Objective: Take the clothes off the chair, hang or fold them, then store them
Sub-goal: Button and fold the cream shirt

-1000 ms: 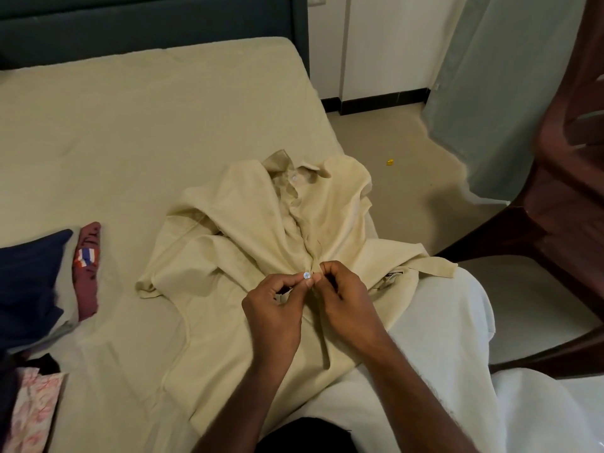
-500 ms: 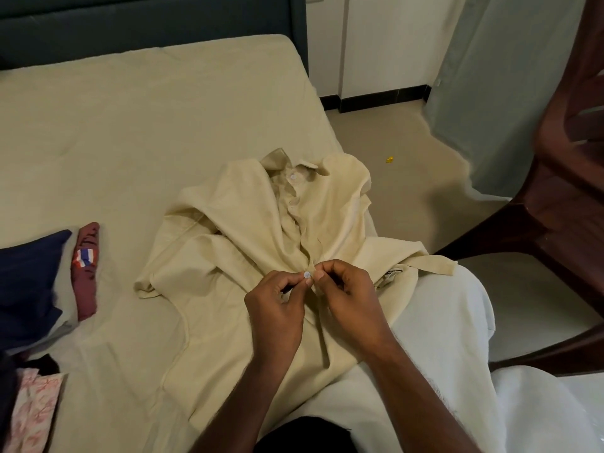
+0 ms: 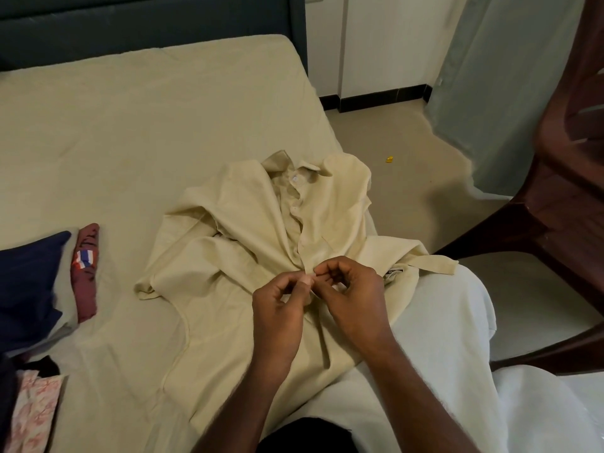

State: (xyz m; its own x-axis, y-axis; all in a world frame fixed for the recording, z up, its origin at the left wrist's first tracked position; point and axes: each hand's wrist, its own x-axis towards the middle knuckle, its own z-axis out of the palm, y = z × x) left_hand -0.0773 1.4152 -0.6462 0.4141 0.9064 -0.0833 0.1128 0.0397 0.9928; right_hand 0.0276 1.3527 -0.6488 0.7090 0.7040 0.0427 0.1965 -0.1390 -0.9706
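One cream shirt [image 3: 248, 243] spread face up near the right edge of the bed [image 3: 147, 125], collar toward the headboard [image 3: 130, 27], hem toward the near edge, one corner draped over the person's white-clad lap [image 3: 434, 325]. Both hands meeting at the shirt's front placket, about halfway down: left hand [image 3: 277, 308] with thumb and forefinger curled tight, pinching the placket edge; right hand [image 3: 353, 295] likewise curled, fingertips pinching the opposite edge, the two pinches touching. Button itself hidden between the fingertips. White button [image 3: 295, 179] visible fastened just below the collar. Left sleeve bunched and folded across the chest. Toward the left edge of the bed, well apart from the shirt, a folded maroon garment [image 3: 85, 273] with a striped patch, touching a navy garment [image 3: 27, 289]; at the near left corner, a pink patterned cloth [image 3: 32, 416]. Beside the bed on the right, a dark brown chair [image 3: 562, 204], a pale curtain [image 3: 503, 86] behind it, and a small yellow scrap [image 3: 389, 158] on the floor.
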